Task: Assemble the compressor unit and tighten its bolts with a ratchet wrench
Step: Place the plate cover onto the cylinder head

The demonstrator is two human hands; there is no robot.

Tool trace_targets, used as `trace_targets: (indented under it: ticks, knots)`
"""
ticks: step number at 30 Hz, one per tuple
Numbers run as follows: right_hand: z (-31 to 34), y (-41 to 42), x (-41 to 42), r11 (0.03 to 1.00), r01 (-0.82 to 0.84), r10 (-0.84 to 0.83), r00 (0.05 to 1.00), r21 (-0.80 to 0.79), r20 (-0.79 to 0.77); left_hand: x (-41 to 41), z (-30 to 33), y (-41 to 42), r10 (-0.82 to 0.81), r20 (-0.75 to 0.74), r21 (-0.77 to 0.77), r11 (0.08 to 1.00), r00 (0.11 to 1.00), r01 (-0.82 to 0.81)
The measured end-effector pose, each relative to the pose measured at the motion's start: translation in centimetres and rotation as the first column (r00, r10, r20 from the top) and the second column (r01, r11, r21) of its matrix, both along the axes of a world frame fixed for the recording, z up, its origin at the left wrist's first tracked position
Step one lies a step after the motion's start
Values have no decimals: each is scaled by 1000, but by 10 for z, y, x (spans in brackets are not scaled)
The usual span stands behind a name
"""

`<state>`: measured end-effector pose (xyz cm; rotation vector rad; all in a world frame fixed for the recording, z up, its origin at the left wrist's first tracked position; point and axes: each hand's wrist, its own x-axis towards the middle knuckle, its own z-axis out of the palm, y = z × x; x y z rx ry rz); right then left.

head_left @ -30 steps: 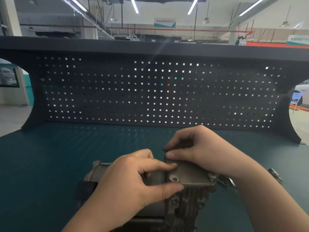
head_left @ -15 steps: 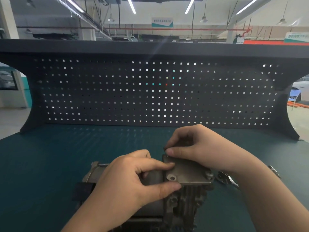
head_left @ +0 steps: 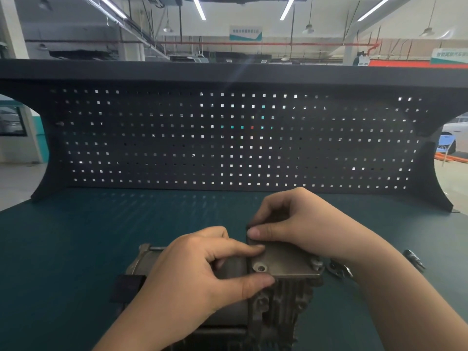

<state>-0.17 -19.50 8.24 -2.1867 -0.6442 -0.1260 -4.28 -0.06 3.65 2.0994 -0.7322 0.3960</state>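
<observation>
A grey metal compressor (head_left: 276,307) lies on the teal bench at the bottom centre, its finned body facing me. A flat grey cover plate (head_left: 286,262) sits on top of it, with an empty bolt hole near its front left corner. My left hand (head_left: 192,274) pinches the plate's left edge between forefinger and thumb. My right hand (head_left: 296,224) has curled fingers at the plate's far left corner; what they pinch is hidden. A bolt head (head_left: 315,262) shows at the plate's right edge.
Metal parts (head_left: 336,269) lie on the teal bench top (head_left: 76,249) just right of the compressor, and another metal piece (head_left: 414,259) lies farther right. A dark pegboard (head_left: 228,138) closes the back of the bench.
Both hands stay on the cover plate in nearly the same grip. Only the view has shifted slightly.
</observation>
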Motion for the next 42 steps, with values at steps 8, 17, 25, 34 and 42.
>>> trace_targets:
  ticks: [8, 17, 25, 34, 42]
  knots:
    - [0, -4, 0, 999, -54, 53, 998, -2, -30, 0, -1, 0, -1, -9, -6, 1000, 1000, 1]
    - [0, 1, -2, 1000, -24, 24, 1000, 8, 12, 1, -1, 0, -2, 1, -8, 1000, 1000, 2]
    - [3, -1, -4, 986, 80, -56, 985, -146, 165, 1, -2, -1, 21, -5, 7, 1000, 1000, -21]
    - [27, 7, -2, 854, 89, 40, 971, -513, 237, -1, -1, -1, 33, -4, 27, 999, 999, -33]
    - [42, 14, -4, 781, 33, 114, 974, -624, 194, 0, -2, 0, 32, -9, 29, 999, 999, -32]
